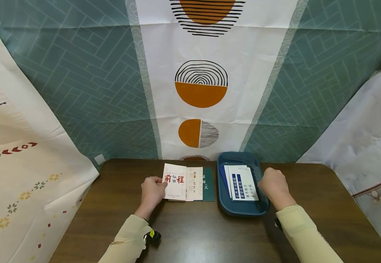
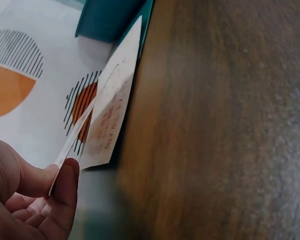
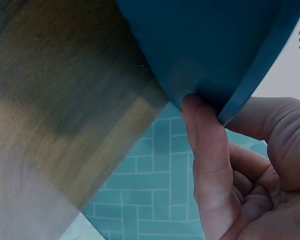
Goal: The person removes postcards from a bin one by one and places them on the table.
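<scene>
Left hand [image 1: 151, 190] pinched a white card with red characters [image 1: 174, 191] by its left edge, between thumb and fingers; this card overlapped a cream card [image 1: 197, 182], which in turn overlapped a dark green card [image 1: 209, 186] to the right, all toward the far side of the brown table [image 1: 190, 237]. Right hand [image 1: 273, 184] grasped the right rim of a blue tray [image 1: 241, 212], between thumb and finger. Inside the tray, white cards [image 1: 243, 186] lay partly over a blue one [image 1: 223, 175]
</scene>
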`<move>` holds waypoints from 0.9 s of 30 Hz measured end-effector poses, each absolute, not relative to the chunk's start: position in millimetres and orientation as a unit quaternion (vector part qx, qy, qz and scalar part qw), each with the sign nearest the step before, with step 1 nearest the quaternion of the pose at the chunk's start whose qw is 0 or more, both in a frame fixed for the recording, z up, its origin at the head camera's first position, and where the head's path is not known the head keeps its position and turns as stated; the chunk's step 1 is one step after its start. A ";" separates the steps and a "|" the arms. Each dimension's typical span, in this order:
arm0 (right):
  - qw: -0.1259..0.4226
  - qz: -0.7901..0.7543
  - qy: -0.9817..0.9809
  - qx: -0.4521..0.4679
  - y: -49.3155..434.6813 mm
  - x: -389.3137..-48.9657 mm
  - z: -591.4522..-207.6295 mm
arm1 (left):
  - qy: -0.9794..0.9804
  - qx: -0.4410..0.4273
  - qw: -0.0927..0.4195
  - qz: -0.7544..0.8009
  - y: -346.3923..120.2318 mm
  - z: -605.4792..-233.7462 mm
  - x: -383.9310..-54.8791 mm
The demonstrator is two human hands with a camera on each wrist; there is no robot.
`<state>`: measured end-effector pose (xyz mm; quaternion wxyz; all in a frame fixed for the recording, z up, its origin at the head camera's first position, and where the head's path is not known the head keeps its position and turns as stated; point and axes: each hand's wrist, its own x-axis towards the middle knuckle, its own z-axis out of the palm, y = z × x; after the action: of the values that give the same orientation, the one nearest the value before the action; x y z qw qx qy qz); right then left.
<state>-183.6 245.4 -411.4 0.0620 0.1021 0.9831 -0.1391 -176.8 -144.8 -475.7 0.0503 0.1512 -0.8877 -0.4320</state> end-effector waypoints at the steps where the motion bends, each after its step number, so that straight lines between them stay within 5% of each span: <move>1: 0.062 -0.140 0.983 0.102 245.7 -183.2 -411.8 | -0.888 0.153 0.047 -0.432 -144.7 -477.0 -176.6; 11: 0.052 -0.144 0.983 0.103 247.5 -182.3 -416.6 | -0.889 0.167 0.027 -0.426 -141.7 -485.0 -176.6; 27: 0.050 -0.148 0.982 0.107 243.7 -181.6 -411.7 | -0.925 0.153 0.097 -0.334 -140.5 -490.0 -173.4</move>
<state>-181.6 243.7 -411.7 0.0501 0.1073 0.9818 -0.1483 -173.4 -140.5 -490.0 0.0966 0.1533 -0.9249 -0.3341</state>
